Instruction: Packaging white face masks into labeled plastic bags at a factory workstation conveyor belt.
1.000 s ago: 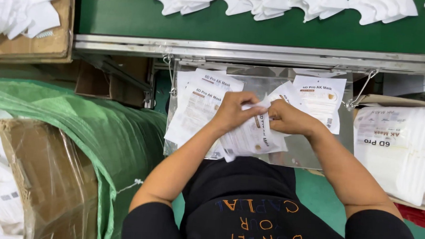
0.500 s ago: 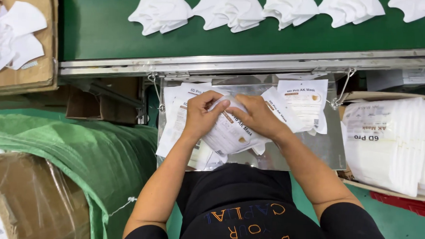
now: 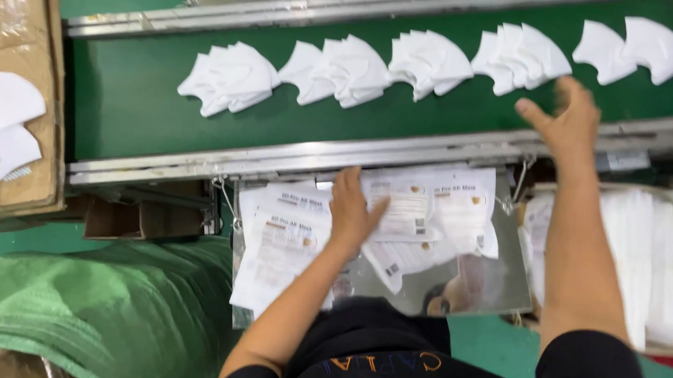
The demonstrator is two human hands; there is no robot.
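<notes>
Your left hand (image 3: 353, 211) is lying flat, fingers spread, on the white printed plastic pouches (image 3: 396, 214) that are covering the shiny metal tray (image 3: 491, 286) in front of you. Your right hand (image 3: 565, 119) is reaching with open, empty fingers over the green conveyor belt (image 3: 128, 112), near a pile of white folded face masks (image 3: 520, 57).

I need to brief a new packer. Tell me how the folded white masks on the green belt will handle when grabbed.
The white masks look thin and folded flat, so probably light and floppy. They lie in overlapping fans, so one grab by the right hand may drag neighbours along. Flat on the belt, they seem unlikely to roll or tip.
</notes>
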